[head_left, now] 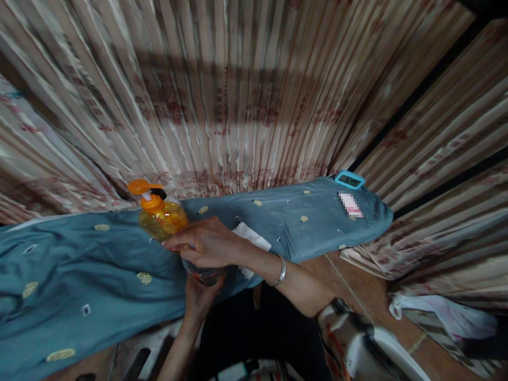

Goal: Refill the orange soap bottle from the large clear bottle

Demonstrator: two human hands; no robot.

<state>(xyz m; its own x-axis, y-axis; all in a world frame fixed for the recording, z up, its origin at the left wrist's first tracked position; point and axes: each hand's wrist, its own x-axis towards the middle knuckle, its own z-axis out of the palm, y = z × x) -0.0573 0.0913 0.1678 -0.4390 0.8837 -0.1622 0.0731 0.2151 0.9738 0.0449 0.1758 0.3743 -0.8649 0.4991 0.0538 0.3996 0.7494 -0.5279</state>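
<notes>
A clear pump bottle (169, 218) with yellow liquid and an orange pump head is held over the blue-green cloth, its pump end pointing up and to the left. My right hand (210, 243) is closed over the bottle's body from above, with a silver bangle on the wrist. Lower down, my left hand (202, 293) is curled around the clear lower end between my hands, which my right hand partly hides. A white piece of paper (254, 236) lies on the cloth, partly behind my right forearm.
The blue-green patterned cloth (119, 259) covers a long, narrow surface. On its right end stand a blue-framed digital clock (349, 180) and a blurred-out pink and white item (351, 205). Pleated curtains (238, 95) hang close behind. Tiled floor (337, 280) shows at right.
</notes>
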